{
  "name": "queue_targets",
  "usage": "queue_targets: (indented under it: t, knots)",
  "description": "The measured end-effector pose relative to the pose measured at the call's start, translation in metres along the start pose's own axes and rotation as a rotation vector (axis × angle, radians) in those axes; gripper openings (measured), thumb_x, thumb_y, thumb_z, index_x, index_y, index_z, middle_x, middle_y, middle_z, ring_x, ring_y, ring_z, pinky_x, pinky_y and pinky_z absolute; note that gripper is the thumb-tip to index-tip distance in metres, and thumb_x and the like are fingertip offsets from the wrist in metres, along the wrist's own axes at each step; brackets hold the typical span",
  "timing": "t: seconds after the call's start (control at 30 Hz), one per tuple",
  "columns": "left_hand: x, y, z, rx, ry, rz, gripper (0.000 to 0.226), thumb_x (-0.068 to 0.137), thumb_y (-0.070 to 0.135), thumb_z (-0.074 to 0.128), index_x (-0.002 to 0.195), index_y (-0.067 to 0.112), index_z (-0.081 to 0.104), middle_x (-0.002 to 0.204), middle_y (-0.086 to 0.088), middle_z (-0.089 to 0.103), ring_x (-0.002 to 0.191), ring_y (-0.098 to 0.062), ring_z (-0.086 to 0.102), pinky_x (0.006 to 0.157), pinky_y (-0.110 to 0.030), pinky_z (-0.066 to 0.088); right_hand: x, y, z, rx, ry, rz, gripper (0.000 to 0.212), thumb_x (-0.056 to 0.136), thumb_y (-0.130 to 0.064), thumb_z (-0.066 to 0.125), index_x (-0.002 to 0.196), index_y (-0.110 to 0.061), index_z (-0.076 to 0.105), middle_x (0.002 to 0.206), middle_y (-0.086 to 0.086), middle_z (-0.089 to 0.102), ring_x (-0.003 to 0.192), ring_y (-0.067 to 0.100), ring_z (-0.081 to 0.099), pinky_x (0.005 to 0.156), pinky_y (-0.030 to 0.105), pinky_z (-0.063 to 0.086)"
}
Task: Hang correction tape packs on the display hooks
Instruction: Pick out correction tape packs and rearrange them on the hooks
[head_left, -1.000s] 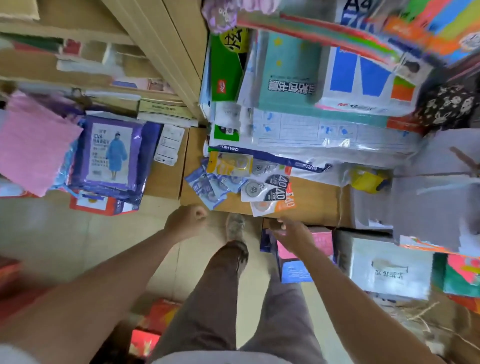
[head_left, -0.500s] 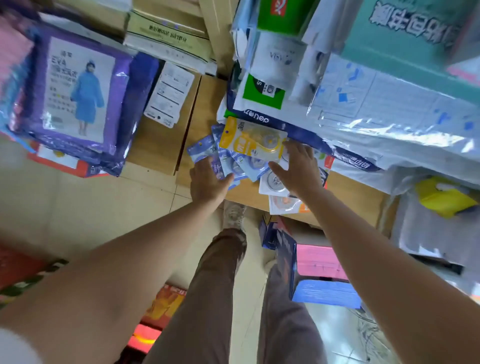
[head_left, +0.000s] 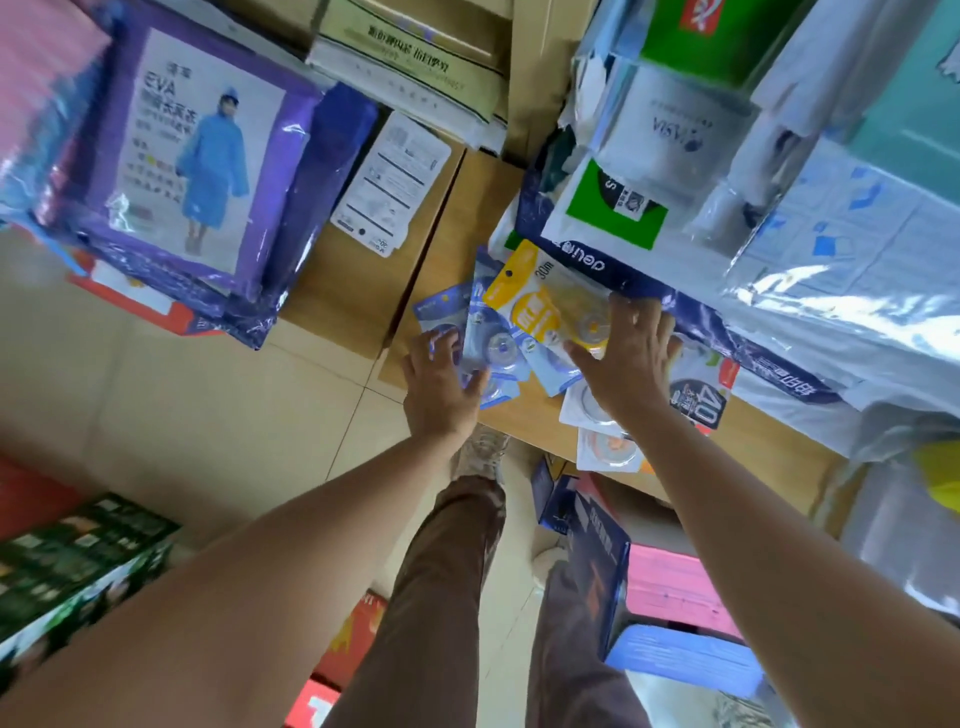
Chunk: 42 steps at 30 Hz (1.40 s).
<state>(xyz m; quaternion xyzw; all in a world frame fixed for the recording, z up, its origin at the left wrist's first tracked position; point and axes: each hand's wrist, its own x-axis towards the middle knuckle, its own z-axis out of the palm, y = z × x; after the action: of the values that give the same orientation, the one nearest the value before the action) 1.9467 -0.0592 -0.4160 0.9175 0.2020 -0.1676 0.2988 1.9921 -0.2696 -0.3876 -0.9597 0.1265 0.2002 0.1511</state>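
Note:
Several correction tape packs lie in a loose pile on a wooden shelf (head_left: 457, 218). A yellow pack (head_left: 540, 306) lies on top, blue packs (head_left: 498, 343) sit to its left, white packs (head_left: 608, 449) overhang the front edge and a dark pack marked 40 (head_left: 701, 400) is at the right. My left hand (head_left: 441, 384) rests palm down on the blue packs, fingers fairly straight. My right hand (head_left: 628, 358) lies spread over the yellow pack's right end and the white packs beneath. No display hooks are in view.
A purple raincoat package (head_left: 197, 156) and a white card pack (head_left: 389, 187) lie on the shelf to the left. Wrapped paper reams (head_left: 779, 374) crowd the right side. Below are tiled floor, a green box (head_left: 78, 561) and pink and blue stools (head_left: 675, 587).
Both hands came up from below the shelf edge onto the pile of packs. My right hand's fingers have spread over the yellow pack. The view has moved closer to the shelf.

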Motion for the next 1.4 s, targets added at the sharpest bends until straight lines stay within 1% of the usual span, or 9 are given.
queue_targets:
  t: [0.13,0.27,0.43,0.57,0.73,0.87,1.0,1.17,1.4]
  knots:
    - [0.010,-0.007,-0.015,-0.083,0.054,-0.010,0.035,0.084,0.010,0.064,0.117,0.019,0.068,0.120,-0.004,0.061,0.112,-0.027,0.058,0.088,-0.044,0.051,-0.004,0.004,-0.001,0.073,0.087,-0.001,0.077,0.071,-0.050,0.082,0.127,-0.009,0.049,0.127,0.017,0.045,0.117,0.036,0.042,0.097,0.047,0.035]
    - [0.012,0.004,-0.023,-0.137,0.089,-0.085,0.039,0.076,0.031,0.059,0.113,0.024,0.068,0.113,0.001,0.065,0.106,-0.024,0.061,0.084,-0.043,0.052,-0.026,0.007,-0.006,0.243,0.119,0.004,0.078,0.065,-0.033,0.090,0.124,-0.004,0.047,0.121,0.016,0.056,0.115,0.037,0.050,0.098,0.044,0.037]
    - [0.022,0.025,-0.008,0.024,0.003,0.011,0.075,0.076,0.056,0.076,0.135,0.013,0.055,0.133,-0.009,0.057,0.120,-0.032,0.053,0.090,-0.044,0.048,-0.073,0.017,-0.014,0.552,0.146,0.131,0.073,0.071,-0.011,0.086,0.131,-0.001,0.045,0.123,0.013,0.049,0.104,0.014,0.043,0.082,0.013,0.029]
    - [0.032,0.040,-0.003,0.037,-0.150,-0.107,0.072,0.078,0.048,0.078,0.138,0.020,0.050,0.143,-0.007,0.043,0.133,-0.031,0.038,0.098,-0.046,0.047,-0.101,0.041,-0.005,0.612,0.182,0.200,0.069,0.073,0.001,0.081,0.132,0.001,0.046,0.123,0.018,0.046,0.099,-0.002,0.035,0.083,-0.002,0.027]
    - [0.036,0.038,-0.018,-0.132,-0.155,-0.186,0.064,0.078,0.032,0.081,0.135,0.017,0.055,0.135,-0.003,0.052,0.119,-0.021,0.055,0.092,-0.035,0.048,-0.115,0.059,-0.001,0.626,0.122,0.299,0.060,0.078,-0.001,0.075,0.133,-0.004,0.050,0.124,0.017,0.051,0.104,0.020,0.048,0.087,0.032,0.042]
    - [0.024,0.034,-0.040,-0.201,-0.061,-0.241,0.052,0.079,0.022,0.079,0.127,0.021,0.060,0.111,0.007,0.061,0.098,-0.013,0.059,0.077,-0.024,0.042,-0.118,0.068,-0.012,0.663,0.101,0.373,0.057,0.078,-0.012,0.072,0.131,-0.003,0.053,0.119,0.016,0.056,0.099,0.017,0.048,0.081,0.020,0.034]
    - [0.001,0.029,-0.062,-0.170,0.023,-0.302,0.048,0.078,0.027,0.079,0.122,0.017,0.059,0.110,0.001,0.064,0.093,-0.020,0.059,0.076,-0.028,0.042,-0.125,0.074,-0.028,0.784,0.077,0.456,0.053,0.076,-0.027,0.067,0.126,-0.013,0.057,0.111,0.009,0.064,0.098,0.028,0.061,0.080,0.038,0.051]
    - [-0.054,0.036,-0.083,-0.196,-0.048,-0.275,0.044,0.073,0.029,0.081,0.111,0.016,0.063,0.101,0.004,0.067,0.092,-0.021,0.064,0.074,-0.028,0.041,-0.149,0.086,-0.063,0.869,0.029,0.497,0.035,0.083,-0.006,0.073,0.116,-0.010,0.062,0.086,-0.005,0.063,0.069,-0.002,0.058,0.055,0.006,0.041]
    - [-0.147,0.093,-0.121,-0.214,-0.222,-0.163,0.052,0.054,0.039,0.071,0.102,0.019,0.069,0.091,0.003,0.072,0.088,-0.019,0.068,0.073,-0.029,0.047,-0.213,0.096,-0.144,0.910,-0.091,0.496,0.033,0.075,-0.021,0.082,0.106,-0.019,0.071,0.088,0.002,0.074,0.081,0.023,0.068,0.065,0.031,0.053]
